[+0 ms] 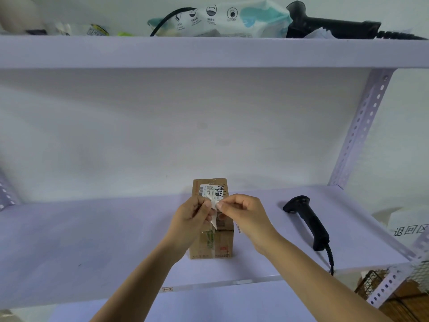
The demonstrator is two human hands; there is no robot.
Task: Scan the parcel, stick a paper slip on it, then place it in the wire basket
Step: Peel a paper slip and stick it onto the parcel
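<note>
A small brown cardboard parcel (217, 242) with a printed label and handwriting on top stands on the lower shelf (92, 240), in the middle. Just above its top, my left hand (191, 217) and my right hand (243, 213) pinch a small white paper slip (214, 203) between their fingertips. The slip looks creased and partly peeled, one strip hanging down over the parcel. A black handheld scanner (306, 219) lies on the shelf to the right of the parcel, its coiled cable running off the front edge. The wire basket (371, 281) shows at the lower right, below the shelf.
An upper shelf (209, 52) carries a second black scanner (329, 24), a pack of wipes (232, 19) and other small items. A perforated metal upright (362, 126) stands at the right. A white box with printed characters (411, 226) sits far right.
</note>
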